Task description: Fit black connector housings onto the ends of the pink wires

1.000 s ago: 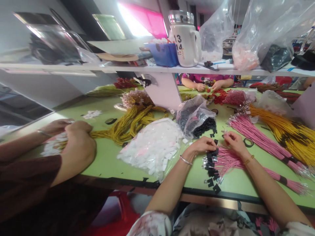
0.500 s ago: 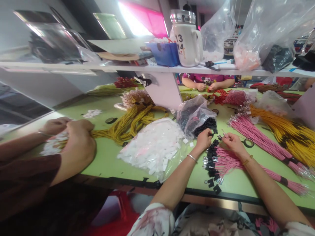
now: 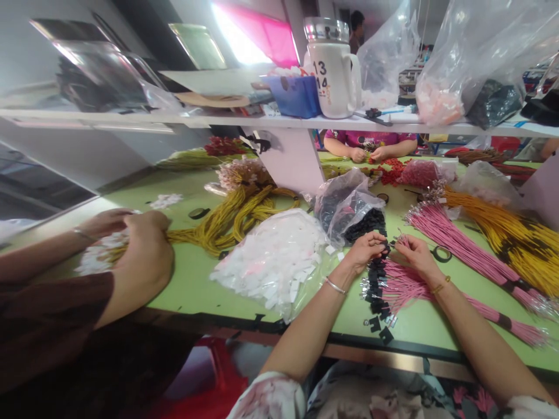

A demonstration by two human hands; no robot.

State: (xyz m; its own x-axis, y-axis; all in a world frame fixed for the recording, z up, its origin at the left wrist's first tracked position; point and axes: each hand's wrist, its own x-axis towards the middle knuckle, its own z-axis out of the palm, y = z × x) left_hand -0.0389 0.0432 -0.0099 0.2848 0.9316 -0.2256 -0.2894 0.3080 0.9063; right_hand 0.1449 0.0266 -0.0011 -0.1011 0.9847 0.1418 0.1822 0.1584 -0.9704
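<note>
My left hand, a bracelet at its wrist, pinches a small black connector just above a row of black connectors. Close on its right, my right hand has its fingers closed on the end of a pink wire. Below my hands, a bundle of pink wires fans out on the green table, its ends at the black row. Behind my left hand lies an open plastic bag with black connectors spilling out. What exactly joins wire and connector is too small to tell.
A bag of white connectors lies left of my hands. More pink wires and orange wires are on the right. A co-worker's hands work beside yellow wires. A shelf with a mug crosses above.
My left hand has moved slightly right, nearer my right hand, and its fingers are now around a black connector. My right hand has barely shifted.
</note>
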